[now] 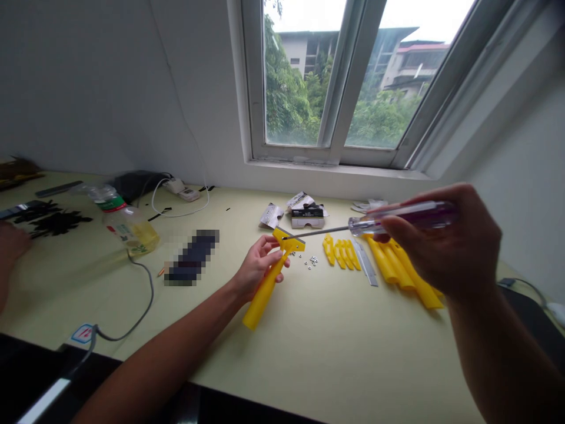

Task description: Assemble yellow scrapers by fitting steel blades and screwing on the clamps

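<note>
My left hand [261, 263] is closed around a yellow scraper [266, 294] just below its wide head, with the handle slanting down to the left. A metal blade edge shows along the top of that head. In my right hand [450, 241] is a screwdriver [399, 219] with a clear and purple handle. Its shaft points left, and the tip meets the scraper head near a screw hole. Small nuts [312, 259] lie scattered on the table behind the scraper. Several yellow clamp pieces [346, 253] and metal blades [364, 262] sit to their right.
Yellow handles [397, 268] lie at the right, beneath my right hand. Small opened boxes [308, 217] stand by the window wall. A bottle of yellow liquid [128, 224], a cable [150, 288] and a pixelated dark object [193, 259] are at left. Another person's hand [13, 244] rests far left.
</note>
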Available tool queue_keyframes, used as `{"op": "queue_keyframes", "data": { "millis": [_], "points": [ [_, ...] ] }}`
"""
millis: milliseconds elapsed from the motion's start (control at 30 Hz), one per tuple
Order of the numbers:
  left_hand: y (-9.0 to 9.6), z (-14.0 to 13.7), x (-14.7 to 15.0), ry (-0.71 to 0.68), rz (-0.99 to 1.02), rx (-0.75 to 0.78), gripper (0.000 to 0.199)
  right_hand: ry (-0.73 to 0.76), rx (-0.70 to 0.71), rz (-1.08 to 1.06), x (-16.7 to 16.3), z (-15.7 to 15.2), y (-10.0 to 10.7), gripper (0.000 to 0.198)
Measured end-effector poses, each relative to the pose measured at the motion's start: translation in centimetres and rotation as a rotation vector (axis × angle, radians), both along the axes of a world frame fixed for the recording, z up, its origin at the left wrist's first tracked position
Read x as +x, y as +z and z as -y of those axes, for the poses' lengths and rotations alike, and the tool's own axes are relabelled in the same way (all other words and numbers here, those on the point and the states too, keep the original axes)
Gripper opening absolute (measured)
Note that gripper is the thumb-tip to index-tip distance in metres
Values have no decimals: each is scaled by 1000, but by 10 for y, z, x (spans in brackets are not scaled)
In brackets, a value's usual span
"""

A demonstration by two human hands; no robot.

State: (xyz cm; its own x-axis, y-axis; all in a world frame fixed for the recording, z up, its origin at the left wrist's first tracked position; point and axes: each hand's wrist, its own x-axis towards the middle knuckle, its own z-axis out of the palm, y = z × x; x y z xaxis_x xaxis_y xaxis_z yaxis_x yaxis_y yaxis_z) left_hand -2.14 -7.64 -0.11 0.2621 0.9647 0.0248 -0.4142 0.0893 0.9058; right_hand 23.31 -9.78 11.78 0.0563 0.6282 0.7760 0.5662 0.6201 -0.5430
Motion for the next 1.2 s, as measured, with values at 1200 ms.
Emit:
{"op": "queue_keyframes", "data": {
  "millis": [1200],
  "points": [
    [4,-7,-5,247,-95,61,31,75,-167,342,19,-23,-6,36]
  ]
}}
